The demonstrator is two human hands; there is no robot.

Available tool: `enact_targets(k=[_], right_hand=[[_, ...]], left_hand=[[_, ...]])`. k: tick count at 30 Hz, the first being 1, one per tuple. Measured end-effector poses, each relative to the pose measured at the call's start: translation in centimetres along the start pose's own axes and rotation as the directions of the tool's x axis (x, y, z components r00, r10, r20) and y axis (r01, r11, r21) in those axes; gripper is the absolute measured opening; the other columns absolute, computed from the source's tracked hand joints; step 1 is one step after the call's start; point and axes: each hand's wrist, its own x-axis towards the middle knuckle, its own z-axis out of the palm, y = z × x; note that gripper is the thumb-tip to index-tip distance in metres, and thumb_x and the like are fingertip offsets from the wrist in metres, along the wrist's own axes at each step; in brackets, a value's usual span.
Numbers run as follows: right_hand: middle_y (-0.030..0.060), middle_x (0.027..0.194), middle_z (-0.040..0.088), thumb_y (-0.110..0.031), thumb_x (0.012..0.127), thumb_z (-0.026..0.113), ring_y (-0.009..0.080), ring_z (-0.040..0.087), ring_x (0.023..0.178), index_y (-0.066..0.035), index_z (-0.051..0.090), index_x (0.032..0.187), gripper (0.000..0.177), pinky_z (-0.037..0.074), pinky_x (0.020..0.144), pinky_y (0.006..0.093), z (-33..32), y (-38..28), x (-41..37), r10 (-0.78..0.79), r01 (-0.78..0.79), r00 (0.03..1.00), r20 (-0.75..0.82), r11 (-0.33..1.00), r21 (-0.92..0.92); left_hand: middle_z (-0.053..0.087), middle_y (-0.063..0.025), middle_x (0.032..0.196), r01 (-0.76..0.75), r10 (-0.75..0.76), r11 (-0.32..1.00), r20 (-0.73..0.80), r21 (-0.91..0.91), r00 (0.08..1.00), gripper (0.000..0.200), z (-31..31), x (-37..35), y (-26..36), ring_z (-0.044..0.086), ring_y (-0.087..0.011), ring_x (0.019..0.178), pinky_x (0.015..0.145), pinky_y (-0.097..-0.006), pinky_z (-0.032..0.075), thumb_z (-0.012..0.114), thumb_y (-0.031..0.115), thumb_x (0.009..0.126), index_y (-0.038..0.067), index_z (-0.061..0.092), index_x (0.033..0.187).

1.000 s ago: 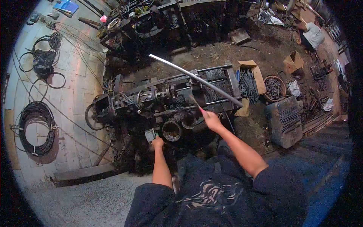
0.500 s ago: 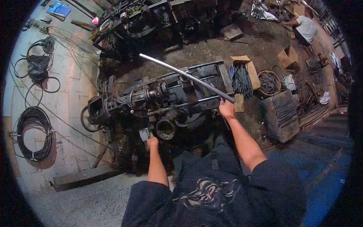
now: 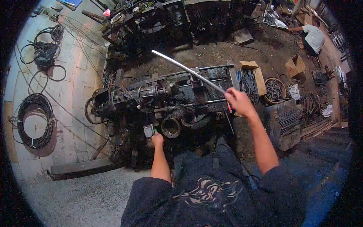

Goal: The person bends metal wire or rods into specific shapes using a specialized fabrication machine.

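My right hand (image 3: 240,103) is closed around the near end of a long metal bar (image 3: 189,70), which slants across the machine. The bar is bright at its far end and crosses a fitting on the machine. Below this hand a thin dark rod (image 3: 230,123) points downward, with a small red patch near its top. My left hand (image 3: 157,140) is at a small grey switch box (image 3: 148,131), thumb up by a green part on its side. Under both hands lies the dark, greasy machine (image 3: 162,90) with long rails.
Right of the machine stand a cardboard box (image 3: 261,81) of dark rods, a round basket (image 3: 275,90) and a block stacked with rods (image 3: 289,121). A person (image 3: 314,39) crouches at the far right. Coiled cable (image 3: 34,121) lies on the left floor.
My right hand has risen and moved right, now covering the bar's near end. My left hand stays at the switch box. The view has shifted slightly.
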Motion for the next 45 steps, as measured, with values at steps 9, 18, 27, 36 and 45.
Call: enact_targets(k=[9,18,27,36,45], right_hand=[[0.0200,0.073,0.066,-0.042,0.094,0.047,0.0409,0.065,0.067,-0.002,0.055,0.103,0.041,0.051,0.061,0.0523,2.5,-2.5,0.9,-0.039,-0.010,0.995,-0.095,0.881,-0.472],[0.0205,0.071,0.065,-0.042,0.095,0.046,0.0410,0.064,0.063,-0.002,0.055,0.096,0.041,0.051,0.057,0.0526,2.8,-2.7,0.9,-0.073,-0.004,0.987,-0.143,0.881,-0.473],[0.0202,0.074,0.065,-0.036,0.092,0.049,0.0413,0.064,0.065,-0.003,0.053,0.096,0.033,0.051,0.061,0.0532,2.9,-2.8,0.8,-0.052,-0.020,0.989,-0.141,0.885,-0.464],[0.0190,0.072,0.064,-0.028,0.085,0.058,0.0398,0.064,0.064,-0.003,0.050,0.096,0.029,0.050,0.058,0.0508,2.9,-2.2,0.8,-0.118,0.037,0.984,-0.134,0.870,-0.492],[0.0195,0.074,0.064,-0.029,0.086,0.056,0.0397,0.064,0.064,-0.003,0.050,0.096,0.028,0.050,0.059,0.0519,3.0,-2.5,0.9,-0.082,0.009,0.988,-0.129,0.873,-0.487]], left_hand=[[0.064,-0.0243,0.103,-0.163,0.160,0.987,-0.247,0.008,0.956,0.039,-0.9,-1.4,0.3,0.060,-0.0420,0.097,0.086,-0.0498,0.046,0.050,0.033,0.089,0.002,0.064,0.108],[0.066,-0.0203,0.103,-0.134,0.117,0.991,-0.317,-0.031,0.941,0.030,-0.1,-2.5,1.6,0.061,-0.0390,0.094,0.082,-0.0500,0.048,0.049,0.027,0.088,0.010,0.070,0.102],[0.067,-0.0194,0.102,-0.043,0.031,0.998,-0.249,-0.042,0.968,0.033,-2.0,-4.0,3.6,0.062,-0.0387,0.095,0.083,-0.0496,0.049,0.050,0.032,0.089,0.011,0.072,0.102],[0.066,-0.0195,0.107,0.020,-0.019,1.000,-0.279,0.002,0.960,0.032,-1.7,-3.2,3.4,0.061,-0.0393,0.099,0.088,-0.0488,0.048,0.052,0.035,0.090,0.014,0.071,0.106],[0.066,-0.0190,0.109,0.002,-0.008,1.000,-0.272,-0.024,0.962,0.031,-1.6,-3.4,3.5,0.061,-0.0380,0.101,0.088,-0.0481,0.048,0.052,0.032,0.090,0.014,0.071,0.107]])
